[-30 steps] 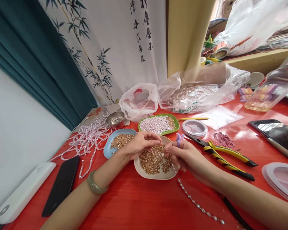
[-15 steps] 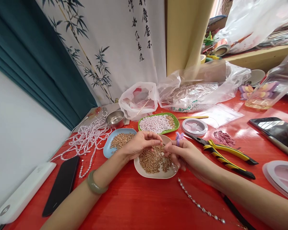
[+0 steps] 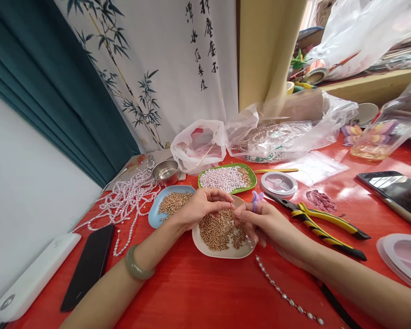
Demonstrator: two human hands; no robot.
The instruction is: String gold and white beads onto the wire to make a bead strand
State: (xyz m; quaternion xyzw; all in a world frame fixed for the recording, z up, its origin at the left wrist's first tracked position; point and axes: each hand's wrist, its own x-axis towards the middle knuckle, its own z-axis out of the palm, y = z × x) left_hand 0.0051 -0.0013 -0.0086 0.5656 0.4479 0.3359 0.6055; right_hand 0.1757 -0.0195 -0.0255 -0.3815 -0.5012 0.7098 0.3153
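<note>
Over the cream plate of small gold beads, my two hands meet fingertip to fingertip. My left hand, with a jade-green bangle on its wrist, is closed in a pinch; what sits between thumb and forefinger is too small to make out. My right hand, wearing a purple fuzzy ring, is also pinched, on the end of a bead strand. That bead strand trails from under the hand across the red table to the lower right.
Behind are a green tray of white and gold beads and a blue plate of gold beads. Pliers and a thread spool lie right. Left are pearl strands, a metal bowl and a black phone.
My fingertips have come slightly closer together, both hands keeping their pinch. The whole view has shifted a little; the things on the table stay in place.
</note>
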